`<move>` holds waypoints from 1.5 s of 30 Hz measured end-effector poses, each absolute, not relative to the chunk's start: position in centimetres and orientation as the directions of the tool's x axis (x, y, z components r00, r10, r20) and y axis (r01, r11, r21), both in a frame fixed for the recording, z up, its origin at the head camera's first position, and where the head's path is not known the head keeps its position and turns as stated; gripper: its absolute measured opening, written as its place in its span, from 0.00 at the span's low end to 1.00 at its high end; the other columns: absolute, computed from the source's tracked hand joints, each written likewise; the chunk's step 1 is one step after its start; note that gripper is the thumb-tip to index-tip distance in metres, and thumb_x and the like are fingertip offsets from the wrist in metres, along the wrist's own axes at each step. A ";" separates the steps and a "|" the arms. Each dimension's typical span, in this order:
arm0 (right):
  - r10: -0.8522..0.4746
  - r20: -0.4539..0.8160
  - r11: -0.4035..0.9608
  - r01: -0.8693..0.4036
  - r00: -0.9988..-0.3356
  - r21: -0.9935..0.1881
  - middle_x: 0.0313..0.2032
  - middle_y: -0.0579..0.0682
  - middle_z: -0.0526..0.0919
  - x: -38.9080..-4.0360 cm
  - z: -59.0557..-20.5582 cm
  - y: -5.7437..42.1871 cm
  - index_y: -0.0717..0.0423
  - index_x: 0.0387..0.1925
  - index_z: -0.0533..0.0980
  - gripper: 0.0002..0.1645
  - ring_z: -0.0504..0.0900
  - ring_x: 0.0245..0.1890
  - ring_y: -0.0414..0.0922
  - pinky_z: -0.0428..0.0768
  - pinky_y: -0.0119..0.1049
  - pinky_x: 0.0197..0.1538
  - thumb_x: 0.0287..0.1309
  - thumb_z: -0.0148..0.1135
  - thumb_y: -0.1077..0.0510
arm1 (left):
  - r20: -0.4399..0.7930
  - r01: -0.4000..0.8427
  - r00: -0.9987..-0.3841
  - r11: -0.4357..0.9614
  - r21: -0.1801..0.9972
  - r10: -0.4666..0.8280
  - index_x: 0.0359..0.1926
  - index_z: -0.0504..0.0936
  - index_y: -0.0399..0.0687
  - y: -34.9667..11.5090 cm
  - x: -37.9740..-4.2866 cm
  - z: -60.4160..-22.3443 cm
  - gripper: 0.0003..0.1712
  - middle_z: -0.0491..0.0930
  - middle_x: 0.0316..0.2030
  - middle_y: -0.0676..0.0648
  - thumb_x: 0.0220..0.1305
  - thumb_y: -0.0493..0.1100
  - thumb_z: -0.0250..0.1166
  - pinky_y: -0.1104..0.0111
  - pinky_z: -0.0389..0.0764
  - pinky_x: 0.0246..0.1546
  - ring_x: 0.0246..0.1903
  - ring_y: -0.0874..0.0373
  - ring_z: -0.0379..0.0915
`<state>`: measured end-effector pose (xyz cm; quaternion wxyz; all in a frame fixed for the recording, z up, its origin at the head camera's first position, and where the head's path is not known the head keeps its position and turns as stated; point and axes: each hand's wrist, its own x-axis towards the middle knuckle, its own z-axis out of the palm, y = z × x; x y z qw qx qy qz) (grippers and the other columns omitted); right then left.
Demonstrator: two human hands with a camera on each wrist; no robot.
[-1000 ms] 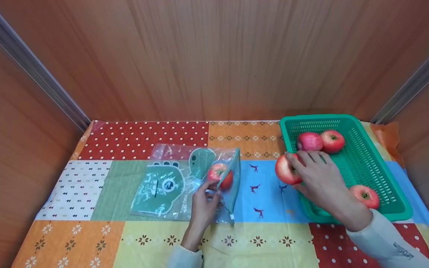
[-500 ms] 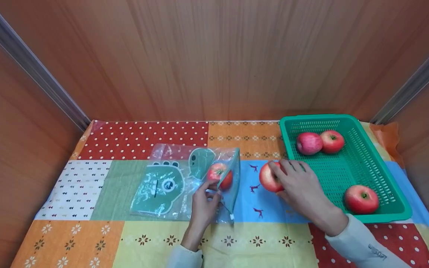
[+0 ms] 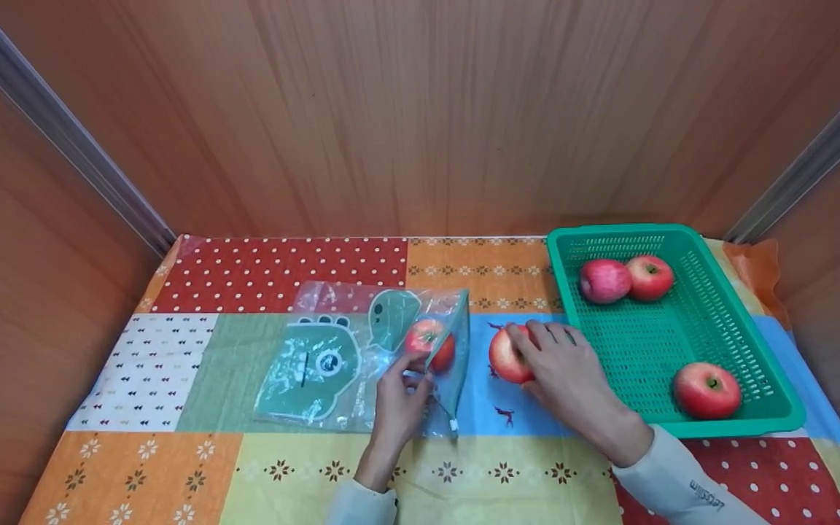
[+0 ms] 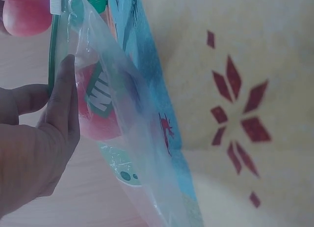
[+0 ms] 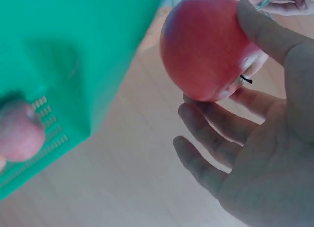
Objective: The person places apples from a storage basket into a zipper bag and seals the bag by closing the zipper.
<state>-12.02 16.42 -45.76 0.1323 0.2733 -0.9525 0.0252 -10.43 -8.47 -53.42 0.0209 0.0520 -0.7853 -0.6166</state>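
Note:
My right hand (image 3: pixel 564 375) grips a red apple (image 3: pixel 509 355) between thumb and fingers, in the gap between the basket and the bag. The right wrist view shows this apple (image 5: pixel 206 47) with its stem toward the palm. With thumb and fingertips, my left hand (image 3: pixel 399 401) pinches the edge of a clear zip bag (image 3: pixel 310 372) printed with a green cartoon creature. Inside the bag, near its mouth, lies another apple (image 3: pixel 426 337). A white slider (image 4: pixel 56 4) sits on the bag's green zip strip in the left wrist view, beyond my left hand (image 4: pixel 44 124).
A green plastic basket (image 3: pixel 763 343) stands at the right. Two apples (image 3: pixel 606 281) touch each other at its far end, and one apple (image 3: pixel 709 391) lies near its front right corner. A patchwork cloth (image 3: pixel 281 474) covers the table, with wooden walls (image 3: pixel 420 117) around it.
My right hand has carried the apple leftward from over the basket's left rim toward the bag's mouth. My left hand and the bag have stayed in place.

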 end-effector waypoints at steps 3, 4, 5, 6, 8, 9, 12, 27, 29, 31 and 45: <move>-0.505 0.255 0.854 -0.520 -0.824 0.009 0.56 0.60 0.82 -11.9 -45.7 16.0 0.56 0.68 0.75 0.55 0.81 0.57 0.59 0.83 0.57 0.59 0.37 0.91 0.49 | -0.033 -0.058 -0.994 0.239 0.969 -0.107 0.59 0.82 0.38 -8.5 -10.4 -53.4 0.19 0.81 0.44 0.41 0.69 0.27 0.64 0.67 0.88 0.33 0.36 0.54 0.83; -0.503 0.248 0.855 -0.518 -0.828 0.004 0.57 0.60 0.82 -11.8 -45.7 15.8 0.56 0.68 0.74 0.55 0.80 0.58 0.59 0.83 0.58 0.60 0.37 0.91 0.49 | -0.030 -0.054 -0.994 0.237 0.970 -0.105 0.59 0.82 0.38 -8.5 -10.4 -53.4 0.19 0.81 0.45 0.41 0.68 0.26 0.65 0.67 0.88 0.33 0.35 0.54 0.83; -0.504 0.248 0.855 -0.519 -0.827 0.007 0.56 0.60 0.82 -11.8 -45.8 15.7 0.55 0.68 0.74 0.55 0.80 0.57 0.59 0.83 0.57 0.59 0.37 0.91 0.49 | -0.030 -0.055 -0.994 0.237 0.970 -0.107 0.59 0.82 0.38 -8.5 -10.4 -53.4 0.19 0.81 0.44 0.41 0.68 0.26 0.65 0.67 0.88 0.33 0.35 0.54 0.83; -0.505 0.255 0.854 -0.521 -0.824 0.009 0.56 0.60 0.82 -11.7 -45.8 15.6 0.55 0.68 0.75 0.55 0.81 0.57 0.59 0.83 0.57 0.59 0.36 0.91 0.49 | -0.024 -0.049 -0.994 0.236 0.971 -0.106 0.59 0.82 0.38 -8.5 -10.4 -53.4 0.19 0.81 0.44 0.41 0.68 0.27 0.65 0.67 0.88 0.33 0.35 0.54 0.83; -0.507 0.269 0.852 -0.523 -0.819 0.015 0.54 0.60 0.83 -11.6 -46.0 15.4 0.55 0.67 0.75 0.54 0.81 0.55 0.58 0.83 0.57 0.59 0.37 0.91 0.48 | -0.020 -0.046 -0.994 0.240 0.970 -0.107 0.59 0.82 0.38 -8.5 -10.4 -53.4 0.19 0.80 0.44 0.41 0.68 0.27 0.65 0.67 0.88 0.32 0.35 0.54 0.83; -0.507 0.272 0.853 -0.522 -0.818 0.021 0.54 0.60 0.83 -11.6 -46.1 15.2 0.56 0.67 0.75 0.54 0.81 0.55 0.59 0.83 0.57 0.58 0.37 0.91 0.48 | -0.013 -0.039 -0.994 0.242 0.970 -0.109 0.59 0.82 0.37 -8.4 -10.3 -53.4 0.19 0.80 0.44 0.41 0.68 0.27 0.66 0.67 0.88 0.32 0.35 0.54 0.83; -0.501 0.279 0.857 -0.515 -0.819 0.027 0.53 0.60 0.83 -11.5 -46.4 14.8 0.56 0.67 0.75 0.53 0.81 0.54 0.59 0.82 0.57 0.58 0.39 0.90 0.47 | -0.016 -0.043 -0.994 0.247 0.968 -0.110 0.59 0.81 0.37 -8.4 -10.3 -53.3 0.20 0.80 0.44 0.41 0.68 0.27 0.65 0.67 0.89 0.32 0.35 0.54 0.83; -0.420 0.122 0.889 -0.435 -0.899 -0.146 0.61 0.62 0.80 -12.4 -49.1 13.4 0.56 0.72 0.71 0.49 0.78 0.60 0.60 0.79 0.60 0.62 0.53 0.83 0.47 | -0.062 -0.091 -0.991 0.259 0.962 -0.119 0.60 0.82 0.40 -8.1 -10.7 -53.2 0.20 0.80 0.44 0.43 0.69 0.27 0.65 0.67 0.88 0.34 0.35 0.55 0.82; -0.413 0.124 0.888 -0.429 -0.902 -0.163 0.61 0.62 0.80 -12.5 -49.4 13.2 0.56 0.72 0.71 0.49 0.77 0.61 0.60 0.79 0.60 0.62 0.52 0.83 0.48 | -0.059 -0.089 -0.991 0.265 0.960 -0.119 0.60 0.82 0.40 -8.1 -10.7 -53.2 0.20 0.80 0.44 0.43 0.69 0.28 0.65 0.68 0.88 0.34 0.35 0.55 0.82; -0.409 0.120 0.887 -0.425 -0.905 -0.181 0.61 0.62 0.79 -12.6 -49.6 13.0 0.56 0.73 0.71 0.50 0.77 0.61 0.60 0.79 0.60 0.62 0.52 0.84 0.48 | -0.050 -0.080 -0.992 0.267 0.961 -0.115 0.60 0.82 0.39 -8.1 -10.8 -53.3 0.20 0.80 0.44 0.43 0.69 0.28 0.65 0.68 0.88 0.33 0.34 0.55 0.82; -0.384 0.100 0.877 -0.397 -0.918 -0.270 0.61 0.60 0.79 -13.5 -51.3 11.5 0.55 0.73 0.72 0.48 0.77 0.60 0.58 0.80 0.59 0.62 0.54 0.82 0.47 | 0.011 -0.013 -0.995 0.248 0.969 -0.096 0.59 0.83 0.37 -8.1 -11.1 -53.5 0.20 0.83 0.44 0.41 0.67 0.27 0.66 0.69 0.87 0.31 0.33 0.55 0.81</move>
